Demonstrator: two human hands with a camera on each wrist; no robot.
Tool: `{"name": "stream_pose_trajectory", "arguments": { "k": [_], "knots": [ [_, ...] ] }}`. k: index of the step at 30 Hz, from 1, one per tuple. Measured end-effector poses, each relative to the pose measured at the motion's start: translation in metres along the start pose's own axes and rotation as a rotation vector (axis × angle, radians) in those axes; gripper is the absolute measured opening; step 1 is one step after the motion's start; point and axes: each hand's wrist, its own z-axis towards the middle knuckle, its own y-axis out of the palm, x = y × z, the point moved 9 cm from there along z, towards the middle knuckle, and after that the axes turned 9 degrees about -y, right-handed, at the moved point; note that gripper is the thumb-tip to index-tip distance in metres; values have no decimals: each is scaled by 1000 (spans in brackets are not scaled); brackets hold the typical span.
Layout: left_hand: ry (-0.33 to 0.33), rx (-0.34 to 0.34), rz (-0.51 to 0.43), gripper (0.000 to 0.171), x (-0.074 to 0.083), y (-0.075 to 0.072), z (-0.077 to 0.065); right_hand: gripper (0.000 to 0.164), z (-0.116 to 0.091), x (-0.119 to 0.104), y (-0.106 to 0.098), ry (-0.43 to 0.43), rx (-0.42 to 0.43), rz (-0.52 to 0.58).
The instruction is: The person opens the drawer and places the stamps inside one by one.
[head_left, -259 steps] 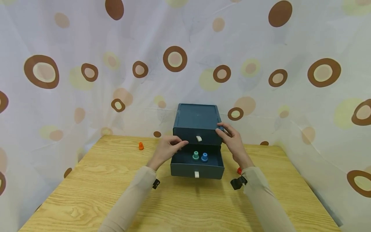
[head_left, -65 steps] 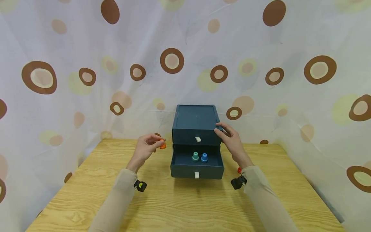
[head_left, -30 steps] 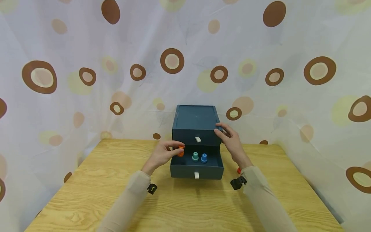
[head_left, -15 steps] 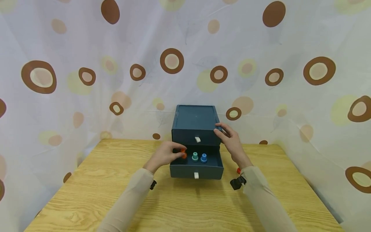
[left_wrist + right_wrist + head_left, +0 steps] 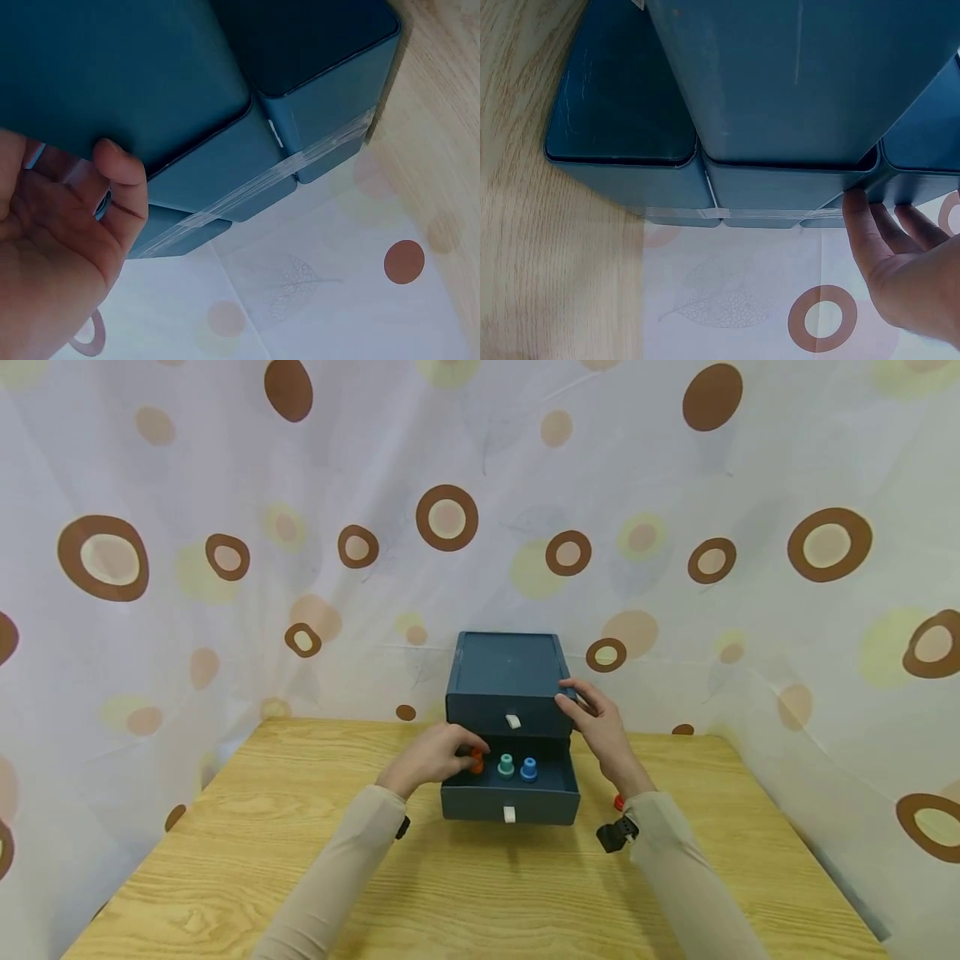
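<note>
My left hand (image 5: 435, 753) reaches over the left side of a pulled-out dark blue drawer (image 5: 510, 804), thumb and forefinger pinching a small orange stepped peg (image 5: 477, 762) low inside it. To the right of that peg stand a green peg (image 5: 506, 767) and a blue peg (image 5: 528, 769) of like shape, both upright on the drawer floor. My right hand (image 5: 600, 722) rests its fairly straight fingers on the upper right front corner of the drawer cabinet (image 5: 510, 664). In the left wrist view, the drawer wall hides the fingertips and the orange peg.
A red piece (image 5: 618, 802) sits on the wooden table (image 5: 300, 860), partly hidden by the right wrist. White tabs mark the top drawer (image 5: 480, 714) and the pulled-out one. Behind the cabinet hangs a patterned curtain (image 5: 510, 468). Clear tape (image 5: 300, 159) runs along the cabinet's side.
My left hand picked up the orange peg from the table at left, carried it rightward and lowered it into the drawer beside the green peg. My right hand stays at the cabinet corner.
</note>
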Motion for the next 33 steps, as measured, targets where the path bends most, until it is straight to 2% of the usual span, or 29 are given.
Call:
{"name": "stream_pose_trajectory", "arguments": {
  "k": [5,10,14,19,21,27,33],
  "knots": [
    [-12,7,-62,29,-3,0,-2,50,-1,0,1,-6,-4,7],
    [-36,54,-194,28,-8,-8,-8,51,-2,-1,3,-5,-13,13],
    [-37,148,-277,22,-12,-19,-15,50,-2,0,4,-3,-15,19],
    [20,303,-364,11,-10,-31,-27,50,-1,-2,6,2,-12,16],
    [46,344,-397,9,-8,-34,-31,50,0,-2,6,4,-9,12],
    [77,379,-439,17,-5,-33,-33,50,0,-2,2,2,3,0],
    [47,393,-446,22,-7,-31,-36,51,0,1,3,-4,4,3]
  ]
}}
